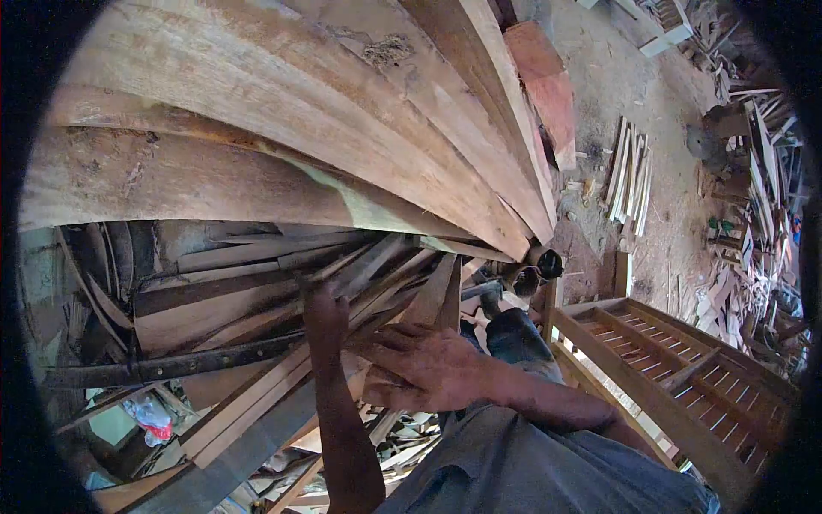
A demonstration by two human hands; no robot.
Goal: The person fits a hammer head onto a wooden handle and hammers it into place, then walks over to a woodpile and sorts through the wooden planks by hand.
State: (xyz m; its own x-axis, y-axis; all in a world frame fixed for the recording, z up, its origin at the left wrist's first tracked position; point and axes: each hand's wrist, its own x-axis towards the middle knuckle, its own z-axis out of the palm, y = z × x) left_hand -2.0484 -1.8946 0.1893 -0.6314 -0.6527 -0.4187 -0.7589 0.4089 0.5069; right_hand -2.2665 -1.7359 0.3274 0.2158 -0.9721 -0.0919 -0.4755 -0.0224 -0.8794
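My left hand (325,313) is raised in front of stacked wooden boards (214,313), its fingers looking curled in shadow. Whether anything is in them I cannot make out. Just to its right, my right hand (437,368) reaches across from the right, back of the hand up. Its fingers bend over a brown piece of wood (381,364), which is partly hidden under the hand. Behind the right hand a pointed board (437,295) stands up at a slant.
Large wide planks (282,94) fan out overhead. A slatted wooden frame (676,368) stands at the right. Thin sticks (629,176) lie on the dirt floor (599,86). Long boards (248,411) run below the left arm, with wood scraps (402,437) beneath and a plastic bag (150,415) at left.
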